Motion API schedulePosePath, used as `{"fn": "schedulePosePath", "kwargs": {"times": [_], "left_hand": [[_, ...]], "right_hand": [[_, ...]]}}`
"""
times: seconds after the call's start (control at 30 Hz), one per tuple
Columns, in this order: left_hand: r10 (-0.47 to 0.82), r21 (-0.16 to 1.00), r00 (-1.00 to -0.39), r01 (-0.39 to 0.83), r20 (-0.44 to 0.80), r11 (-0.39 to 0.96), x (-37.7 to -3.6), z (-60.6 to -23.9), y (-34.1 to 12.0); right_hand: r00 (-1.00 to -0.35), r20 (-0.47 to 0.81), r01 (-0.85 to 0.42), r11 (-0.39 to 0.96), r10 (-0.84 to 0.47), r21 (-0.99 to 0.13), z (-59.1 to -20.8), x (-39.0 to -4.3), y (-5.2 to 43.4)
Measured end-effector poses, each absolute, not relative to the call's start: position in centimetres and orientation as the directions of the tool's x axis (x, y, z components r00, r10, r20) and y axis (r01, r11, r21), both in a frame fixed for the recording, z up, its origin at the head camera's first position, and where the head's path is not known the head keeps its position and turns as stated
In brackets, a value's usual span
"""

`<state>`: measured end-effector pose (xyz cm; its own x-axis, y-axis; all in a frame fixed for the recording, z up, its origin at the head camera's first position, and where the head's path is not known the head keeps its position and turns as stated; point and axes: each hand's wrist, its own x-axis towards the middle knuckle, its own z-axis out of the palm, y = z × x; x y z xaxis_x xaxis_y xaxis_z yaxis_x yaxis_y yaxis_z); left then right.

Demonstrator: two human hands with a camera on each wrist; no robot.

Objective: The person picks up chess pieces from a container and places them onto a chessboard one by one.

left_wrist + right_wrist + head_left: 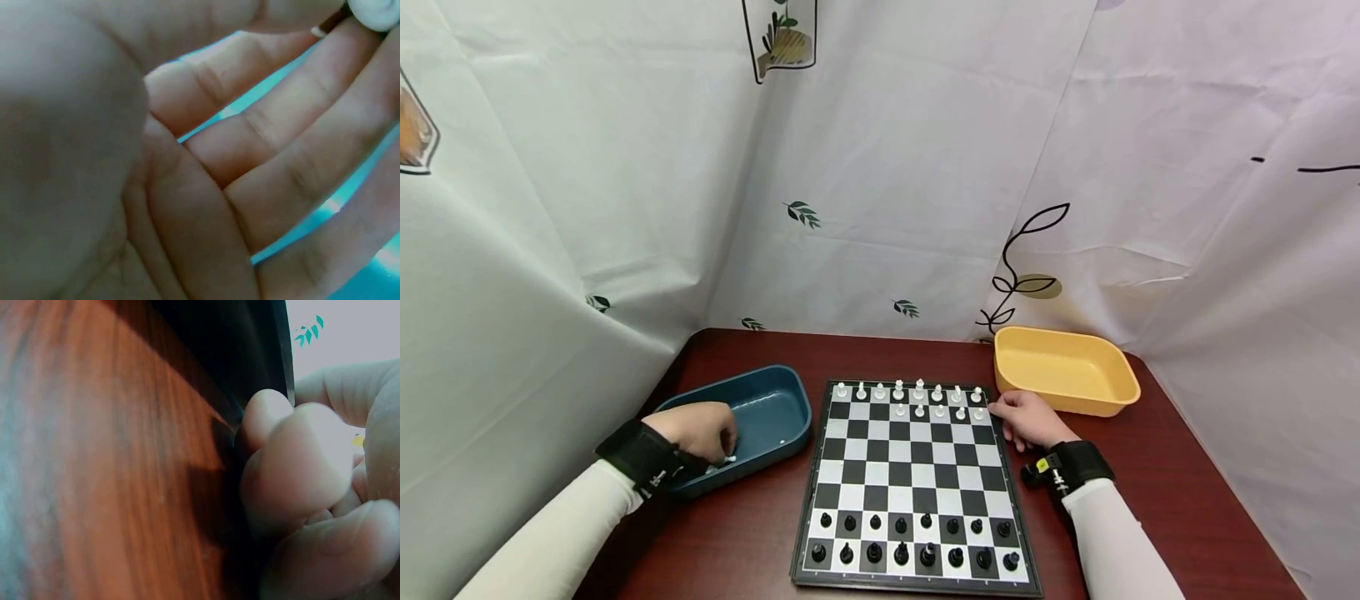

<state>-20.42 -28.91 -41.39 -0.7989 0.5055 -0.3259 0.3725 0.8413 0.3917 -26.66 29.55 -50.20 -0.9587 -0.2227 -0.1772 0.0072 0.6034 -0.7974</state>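
Observation:
My left hand (703, 430) reaches into the blue tray (760, 372) on the left. A white chess piece (375, 11) shows at its fingertips in the left wrist view, pinched there and partly cut off by the frame edge. The chessboard (910, 475) lies at the middle of the table. My right hand (1032, 418) holds the board's far right edge, thumb and curled fingers at the dark rim (250, 356). White chess pieces (919, 389) stand along the far rows, the second row filled only on its right part. Black chess pieces (901, 552) fill the two near rows.
A yellow tray (1063, 406) stands at the back right, just behind the right hand. The dark red wooden table (737, 550) meets white patterned cloth (880, 258) at its back and sides. A small white thing (782, 442) lies in the blue tray.

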Motion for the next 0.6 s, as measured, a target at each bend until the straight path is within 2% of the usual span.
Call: {"fn": "schedulePosePath", "kwargs": {"times": [0.37,0.6], "left_hand": [[0.462,0.325,-0.833,0.365,-0.303,0.872,-21.15,-41.78,-28.56],[0.506,0.333,-0.826,0.418,-0.249,0.845,-21.48,-41.88,-28.50]], "right_hand": [[-0.960,-0.180,0.014,0.605,-0.214,-0.796,-49.91,-26.67,29.58],[-0.960,-0.177,0.008,0.608,-0.219,-0.794,-50.01,-26.65,29.53]]}}
